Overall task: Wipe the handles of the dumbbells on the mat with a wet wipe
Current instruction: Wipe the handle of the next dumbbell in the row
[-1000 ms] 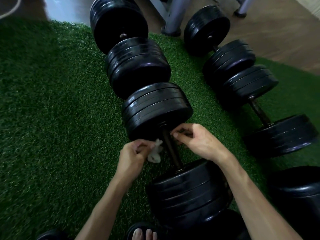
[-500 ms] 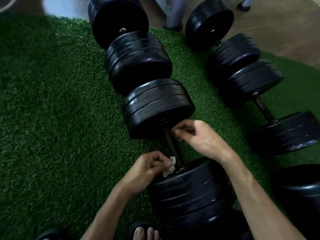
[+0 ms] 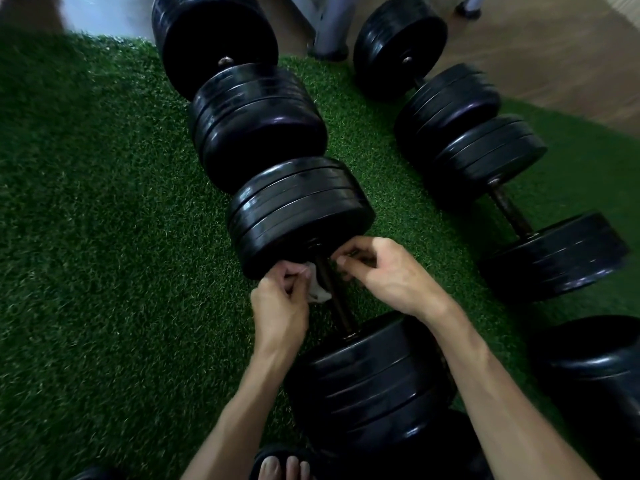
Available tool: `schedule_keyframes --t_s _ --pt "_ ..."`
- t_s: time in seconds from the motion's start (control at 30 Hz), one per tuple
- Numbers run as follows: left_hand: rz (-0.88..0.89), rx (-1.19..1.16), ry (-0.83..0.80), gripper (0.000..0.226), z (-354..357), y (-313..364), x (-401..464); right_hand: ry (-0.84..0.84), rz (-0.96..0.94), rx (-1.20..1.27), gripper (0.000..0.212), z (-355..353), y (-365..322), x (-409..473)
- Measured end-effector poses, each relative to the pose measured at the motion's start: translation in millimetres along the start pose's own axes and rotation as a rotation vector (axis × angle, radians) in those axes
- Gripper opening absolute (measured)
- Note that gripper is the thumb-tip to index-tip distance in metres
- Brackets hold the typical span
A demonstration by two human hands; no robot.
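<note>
A black dumbbell lies on the green turf mat (image 3: 104,237), its thin dark handle (image 3: 341,310) running between a far plate stack (image 3: 301,209) and a near plate stack (image 3: 370,375). My left hand (image 3: 280,306) pinches a crumpled white wet wipe (image 3: 317,289) against the left side of the handle, close to the far plates. My right hand (image 3: 384,275) sits just right of the handle's far end with its fingers curled. Nothing shows inside them.
Another dumbbell (image 3: 256,123) lies end to end behind this one. Two more lie to the right, one with a bare handle (image 3: 510,213). A further plate stack (image 3: 588,375) sits at the right edge. Grey metal legs (image 3: 329,26) and wood floor (image 3: 554,46) are beyond. My toes (image 3: 284,469) show at the bottom.
My left hand slid the wipe down the handle to the near plates, then back up to the far plates. My right hand stayed by the handle's far end.
</note>
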State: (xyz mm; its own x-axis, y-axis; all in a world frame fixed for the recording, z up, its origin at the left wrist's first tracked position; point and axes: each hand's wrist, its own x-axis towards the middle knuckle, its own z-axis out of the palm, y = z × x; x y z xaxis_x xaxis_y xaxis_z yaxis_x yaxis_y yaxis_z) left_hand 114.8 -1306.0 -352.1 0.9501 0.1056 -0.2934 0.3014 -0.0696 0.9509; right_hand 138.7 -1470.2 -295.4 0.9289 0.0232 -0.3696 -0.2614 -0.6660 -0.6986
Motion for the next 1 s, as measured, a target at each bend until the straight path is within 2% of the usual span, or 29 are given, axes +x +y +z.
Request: schedule_keyframes --t_s 0.1,0.23,0.3,0.4,0.47,0.6,0.67,0.8,0.9,1.0 --pt "-0.097 -0.118 -0.095 0.004 -1.8 -11.4 -1.2 -0.004 -0.005 -0.003 0.007 0.1 0.9 0.6" --pt "-0.2 -0.228 -0.37 0.011 -17.5 -17.1 -15.4 -0.025 0.002 -0.042 0.008 0.2 0.2 1.2" --pt "-0.255 -0.215 -0.52 0.011 -24.4 -17.4 -20.1 -0.029 0.0 -0.047 0.008 0.0 -0.1 1.2" --pt "-0.253 -0.111 -0.652 0.013 -34.7 -15.9 -14.0 -0.036 0.0 -0.034 0.009 -0.3 -0.1 0.8" --pt "-0.222 -0.059 -0.608 0.011 -37.8 -12.8 -7.4 -0.041 -0.001 -0.03 0.009 -0.3 0.6 0.6" --pt "-0.194 -0.04 -0.191 0.005 -27.2 -11.6 1.9 -0.03 0.004 -0.02 0.009 -1.2 2.1 0.3" --pt "-0.144 -0.054 -0.138 0.005 -17.1 -9.1 4.3 -0.026 0.002 -0.02 0.008 -0.4 2.8 0.7" --pt "-0.151 -0.16 -0.183 0.008 -7.1 -5.7 -0.7 -0.016 -0.001 -0.027 0.008 0.4 3.1 1.6" --pt "-0.308 -0.302 -0.357 0.012 -16.5 -12.3 -9.0 -0.026 0.005 -0.051 0.008 0.3 2.7 1.5" --pt "-0.395 -0.263 -0.574 0.019 -27.2 -18.8 -12.9 -0.032 0.002 -0.049 0.008 0.0 2.5 1.1"
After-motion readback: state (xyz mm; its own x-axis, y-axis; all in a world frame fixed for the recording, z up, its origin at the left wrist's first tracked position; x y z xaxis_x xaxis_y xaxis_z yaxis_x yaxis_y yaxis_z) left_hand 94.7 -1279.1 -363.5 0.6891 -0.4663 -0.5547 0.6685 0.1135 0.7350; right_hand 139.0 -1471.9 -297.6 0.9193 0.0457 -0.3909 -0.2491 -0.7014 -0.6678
